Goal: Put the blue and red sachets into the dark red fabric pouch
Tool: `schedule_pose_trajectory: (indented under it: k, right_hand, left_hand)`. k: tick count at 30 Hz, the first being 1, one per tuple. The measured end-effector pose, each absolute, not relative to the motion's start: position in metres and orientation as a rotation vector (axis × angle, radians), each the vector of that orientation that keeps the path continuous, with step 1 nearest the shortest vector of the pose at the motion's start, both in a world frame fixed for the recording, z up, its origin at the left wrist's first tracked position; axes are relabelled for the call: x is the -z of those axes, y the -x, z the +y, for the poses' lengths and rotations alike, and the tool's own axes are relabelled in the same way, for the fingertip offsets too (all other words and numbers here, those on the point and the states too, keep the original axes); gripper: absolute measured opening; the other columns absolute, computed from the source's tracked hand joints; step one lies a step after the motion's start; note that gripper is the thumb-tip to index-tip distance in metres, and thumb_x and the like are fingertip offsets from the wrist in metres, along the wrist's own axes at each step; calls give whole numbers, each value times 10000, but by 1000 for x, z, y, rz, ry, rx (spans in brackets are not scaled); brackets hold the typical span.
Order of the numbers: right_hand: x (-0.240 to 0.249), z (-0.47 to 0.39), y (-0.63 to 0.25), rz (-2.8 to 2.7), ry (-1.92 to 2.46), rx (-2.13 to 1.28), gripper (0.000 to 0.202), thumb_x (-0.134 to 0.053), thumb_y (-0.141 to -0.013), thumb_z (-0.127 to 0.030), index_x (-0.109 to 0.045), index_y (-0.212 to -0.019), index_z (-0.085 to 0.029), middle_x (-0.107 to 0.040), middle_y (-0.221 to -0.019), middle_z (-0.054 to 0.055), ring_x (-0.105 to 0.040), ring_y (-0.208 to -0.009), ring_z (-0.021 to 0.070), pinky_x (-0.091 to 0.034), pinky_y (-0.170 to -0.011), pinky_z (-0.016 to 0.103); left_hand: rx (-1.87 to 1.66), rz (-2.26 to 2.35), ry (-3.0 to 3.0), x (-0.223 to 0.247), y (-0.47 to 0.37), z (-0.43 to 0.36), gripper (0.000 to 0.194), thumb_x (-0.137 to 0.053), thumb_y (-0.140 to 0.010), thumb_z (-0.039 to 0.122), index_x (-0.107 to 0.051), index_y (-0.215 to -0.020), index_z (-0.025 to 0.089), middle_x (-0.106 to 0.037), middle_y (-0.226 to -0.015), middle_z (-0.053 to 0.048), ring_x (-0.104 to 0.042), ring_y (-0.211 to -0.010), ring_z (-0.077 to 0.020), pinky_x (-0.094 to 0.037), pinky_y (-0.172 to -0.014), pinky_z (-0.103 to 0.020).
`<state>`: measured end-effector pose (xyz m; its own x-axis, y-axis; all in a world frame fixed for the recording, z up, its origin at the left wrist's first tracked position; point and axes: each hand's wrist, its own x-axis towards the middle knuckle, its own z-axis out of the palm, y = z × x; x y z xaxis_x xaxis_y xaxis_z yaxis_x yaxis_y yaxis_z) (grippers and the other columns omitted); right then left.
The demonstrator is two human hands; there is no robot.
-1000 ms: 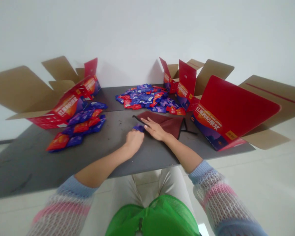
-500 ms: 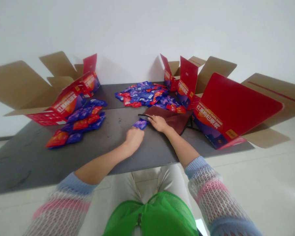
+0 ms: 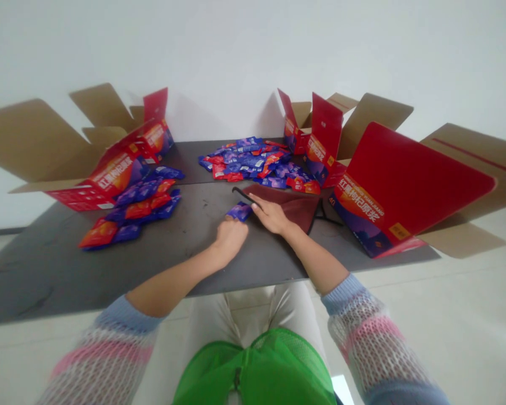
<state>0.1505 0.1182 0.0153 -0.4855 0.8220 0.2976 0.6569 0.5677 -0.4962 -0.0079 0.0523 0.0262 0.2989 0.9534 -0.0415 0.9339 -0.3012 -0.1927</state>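
Nearest us, over the front edge of the counter (image 3: 211, 281), our left hand (image 3: 231, 241) is closed in a loose fist on the near end of a purple packet (image 3: 239, 211), whose far part lies out past the knuckles, just short of the brown cloth (image 3: 297, 205). That grip by one end looks sound, though the packet is soft and probably bends or swings if we pinch only a corner, so we do well to hold it low, near the counter, and to squeeze lightly, since a hard squeeze could strain the seal. Our right hand (image 3: 270, 216) lies flat on the cloth's left side with its fingers nearly straight and together; we cannot tell whether the thumb pinches anything. The black strap (image 3: 241, 194) runs out from beside its fingertips, and a loose strap like this could catch on a finger or on the packet, so we want even, flat pressure on the cloth and the strap clear of our left knuckles. Farther to our left, the row of packets (image 3: 142, 211) overlaps in front of the left box (image 3: 120, 174); with edges so slippery-looking, a sleeve or wrist brushing past could shift it, and a raised forearm is safer. To our right, the large box (image 3: 405, 185) stands open beside the cloth. Beyond, toward the wall (image 3: 227, 62), the heap (image 3: 253, 160) of blue and red packets spreads loosely, its near packets close to the cloth's far edge.
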Motion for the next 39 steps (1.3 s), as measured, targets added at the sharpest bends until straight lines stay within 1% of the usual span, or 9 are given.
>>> schedule_pose_trajectory:
  k: [4, 8, 15, 18, 21, 25, 31, 36, 39]
  right_hand:
    - [-6, 114, -132, -2462, 804, -441, 593, -219, -1040, -485, -593, -1382, -177, -458, -1535, 90, -313, -1484, 200, -167, -1255, 457]
    - [2, 124, -129, -2557, 900, -558, 562, -250, -1039, -468, -620, -1356, -188, -503, -1496, 83, -367, -1456, 214, -215, -1248, 458]
    - [0, 147, -142, -2546, 1109, -463, 536, -274, -1041, -405, -414, -1519, -207, -409, -1564, 76, -306, -1481, 181, -216, -1239, 414]
    - [-4, 152, -148, -2437, 1364, -283, 525, -261, -1045, -367, -449, -1496, -176, -524, -1480, 115, -427, -1421, 196, -117, -1253, 447]
    - [-8, 153, -156, -2156, 1776, -104, 537, -233, -1047, -353, -597, -1365, -118, -716, -1208, 156, -650, -1191, 232, -5, -1246, 482]
    - [-15, 150, -168, -2034, 1900, -220, 629, -187, -1050, -411, -700, -1191, -76, -747, -1101, 180, -672, -1145, 265, -36, -1244, 483]
    - [-18, 127, -158, -2038, 1418, -560, 699, -159, -1013, -596, -475, -1482, -186, -503, -1504, 75, -413, -1430, 264, -361, -1160, 441]
    - [-13, 112, -133, -2391, 957, -496, 608, -210, -1029, -505, -545, -1432, -196, -550, -1461, 66, -362, -1460, 208, -197, -1243, 458]
    - [-9, 117, -128, -2571, 974, -539, 563, -250, -1030, -442, -560, -1416, -173, -573, -1436, 70, -350, -1466, 211, -198, -1239, 468]
  left_hand:
    - [-180, -1772, 2412, -25, 7, 54, 351, -431, -901, -13, -731, -1082, -20, -716, -973, -276, -685, -959, -333, -564, -695, -371]
    - [-231, -1750, 2430, -25, 9, 55, 338, -437, -915, 8, -742, -1062, -4, -727, -913, -246, -690, -944, -328, -558, -704, -364]
    - [-235, -1690, 2406, -20, 10, 55, 320, -446, -902, -3, -752, -994, -16, -715, -953, -274, -669, -991, -341, -559, -679, -356]
    - [-224, -1695, 2412, -20, 10, 55, 314, -453, -897, -3, -754, -985, -13, -710, -959, -280, -673, -977, -335, -564, -671, -361]
    - [-235, -1711, 2418, -21, 10, 54, 300, -473, -889, 1, -759, -978, -7, -709, -954, -280, -676, -974, -331, -570, -674, -364]
    - [-243, -1703, 2425, -23, 11, 53, 302, -474, -894, 7, -758, -996, -5, -712, -969, -281, -674, -997, -332, -572, -682, -357]
    - [-228, -1664, 2432, -20, 13, 54, 311, -462, -896, 5, -750, -1011, -18, -709, -981, -284, -672, -997, -336, -562, -654, -335]
    - [-165, -1692, 2419, -20, 11, 55, 339, -438, -893, -10, -727, -1068, -35, -713, -953, -281, -687, -933, -326, -561, -638, -342]
    - [-175, -1723, 2435, -23, 9, 54, 344, -446, -889, -13, -707, -1111, -49, -717, -947, -284, -693, -923, -325, -555, -641, -336]
